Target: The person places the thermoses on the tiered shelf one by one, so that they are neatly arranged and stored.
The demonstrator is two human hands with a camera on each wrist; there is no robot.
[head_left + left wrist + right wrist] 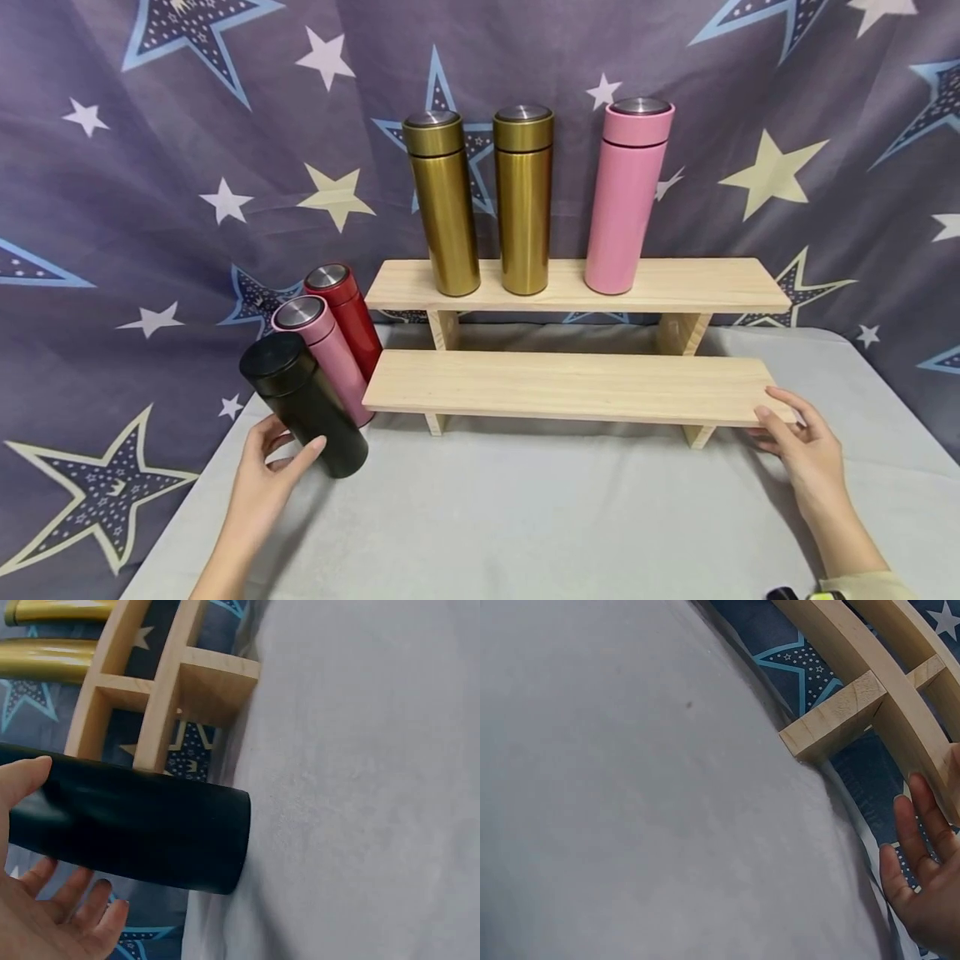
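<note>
Black flask (306, 406), pinched by the left hand (262, 477); the right hand (808, 454) pinched the lower shelf (570, 387); a fuller wrap seemed steadier.

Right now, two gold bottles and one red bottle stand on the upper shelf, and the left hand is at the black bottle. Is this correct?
Not quite: the bottle beside the two gold bottles on the upper shelf is a pink bottle, not red, as the head view shows. The left hand is indeed at the black bottle.

Smooth black bottle (313, 407), wooden shelf (570, 385)
</note>
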